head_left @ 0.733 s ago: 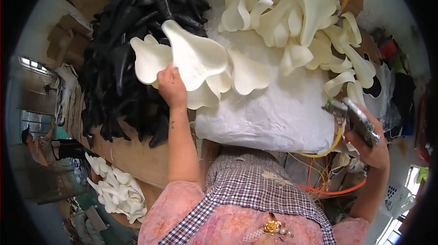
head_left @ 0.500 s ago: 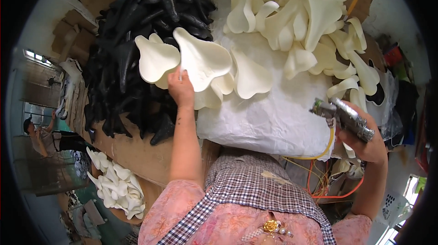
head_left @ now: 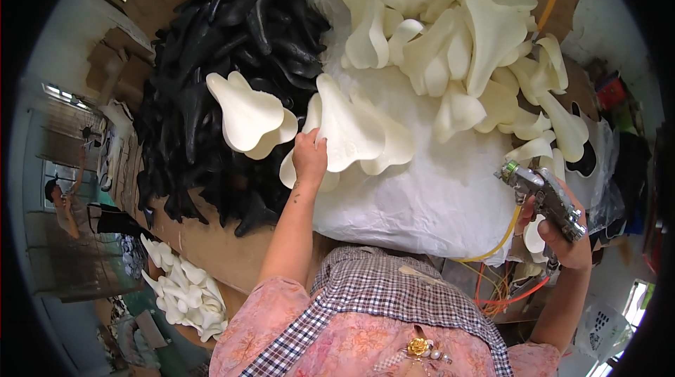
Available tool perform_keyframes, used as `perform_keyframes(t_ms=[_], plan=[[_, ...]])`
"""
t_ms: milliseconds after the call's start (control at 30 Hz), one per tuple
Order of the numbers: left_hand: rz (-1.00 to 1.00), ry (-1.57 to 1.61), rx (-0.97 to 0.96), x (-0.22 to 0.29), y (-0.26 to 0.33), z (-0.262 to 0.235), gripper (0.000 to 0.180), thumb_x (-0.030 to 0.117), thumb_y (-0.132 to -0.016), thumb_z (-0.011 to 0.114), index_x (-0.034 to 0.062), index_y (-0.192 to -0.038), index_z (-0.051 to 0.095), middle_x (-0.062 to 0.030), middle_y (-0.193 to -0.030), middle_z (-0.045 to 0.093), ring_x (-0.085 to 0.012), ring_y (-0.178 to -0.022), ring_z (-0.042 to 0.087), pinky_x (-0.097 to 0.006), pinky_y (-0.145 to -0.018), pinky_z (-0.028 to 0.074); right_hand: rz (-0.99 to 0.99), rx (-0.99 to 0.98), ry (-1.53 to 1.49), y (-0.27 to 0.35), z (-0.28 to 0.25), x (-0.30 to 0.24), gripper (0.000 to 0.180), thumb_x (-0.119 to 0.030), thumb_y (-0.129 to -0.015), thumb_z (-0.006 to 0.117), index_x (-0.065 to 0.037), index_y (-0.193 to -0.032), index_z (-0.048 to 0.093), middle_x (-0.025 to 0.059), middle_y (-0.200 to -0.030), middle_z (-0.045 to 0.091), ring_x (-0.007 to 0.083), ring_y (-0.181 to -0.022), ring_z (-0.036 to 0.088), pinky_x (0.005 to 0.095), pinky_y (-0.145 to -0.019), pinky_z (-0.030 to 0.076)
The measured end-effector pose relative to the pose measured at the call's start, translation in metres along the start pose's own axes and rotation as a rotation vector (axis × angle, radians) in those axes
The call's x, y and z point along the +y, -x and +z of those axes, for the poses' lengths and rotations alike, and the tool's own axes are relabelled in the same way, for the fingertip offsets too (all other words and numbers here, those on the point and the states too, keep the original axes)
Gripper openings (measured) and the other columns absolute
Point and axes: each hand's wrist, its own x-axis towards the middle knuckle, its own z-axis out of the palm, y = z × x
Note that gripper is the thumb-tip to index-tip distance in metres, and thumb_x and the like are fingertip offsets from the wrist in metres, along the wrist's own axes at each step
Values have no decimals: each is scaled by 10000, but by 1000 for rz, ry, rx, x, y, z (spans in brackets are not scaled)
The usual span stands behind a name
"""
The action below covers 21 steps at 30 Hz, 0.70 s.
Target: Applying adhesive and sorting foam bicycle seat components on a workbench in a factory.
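My left hand (head_left: pixel 309 160) is closed on the edge of a cream foam saddle pad (head_left: pixel 351 131), narrow at the far end and broad at the near end. Other cream pads lie partly under it, one showing as a pad (head_left: pixel 395 144) at its right. Left of the hand, two more overlapping pads (head_left: pixel 247 113) rest on black saddle-shaped pieces (head_left: pixel 190 96). My right hand (head_left: pixel 568 240) grips a metal spray gun (head_left: pixel 545 198) over the right side of the table. A yellow hose (head_left: pixel 508 238) runs down from the gun. The gun's nozzle end points left and away from me.
White sheeting (head_left: pixel 429 198) covers the table's middle. A heap of cream pads (head_left: pixel 436 47) fills the far right. At lower left stands a container of cream pads (head_left: pixel 186 293). Orange tubing (head_left: pixel 517 297) hangs below the front edge. Another person (head_left: pixel 67 201) is off to the left.
My left hand has shifted right and nearer me with its pad, away from the two pads on the black heap. The spray gun has turned slightly in my right hand.
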Motion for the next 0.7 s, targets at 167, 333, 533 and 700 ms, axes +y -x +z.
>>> perform_keyframes(t_ms=[167,333,533,700], plan=[[-62,-82,-262,-10,-36,-20,337,209,-789,655,35,-1078,638,-189,-987,614,-360,-927,601,-418,-829,477,-14,130,-13,-19,23,-13,719,-282,-791,739,45,-1337,405,85,-888,595,162,-789,582,301,-741,488],[-60,-39,-547,-15,-109,-34,272,270,-740,686,22,-851,699,-183,-877,676,-332,-830,645,-407,-755,509,-35,77,22,-50,43,-25,648,-224,-828,702,45,-1337,404,93,-980,587,164,-849,574,324,-777,496],[154,235,-273,17,-277,55,416,222,-763,621,40,-1137,620,-199,-1093,635,-329,-1017,602,-375,-858,478,25,108,21,-79,79,-26,618,-145,-826,692,26,-1342,398,114,-1050,582,182,-884,581,344,-801,496],[-95,207,-480,41,-321,142,707,185,-704,699,11,-1337,437,-170,-1361,480,-290,-1259,449,-351,-1016,382,17,258,19,-90,95,-42,642,-206,-822,707,41,-1333,407,135,-1070,588,201,-860,590,350,-786,490]])
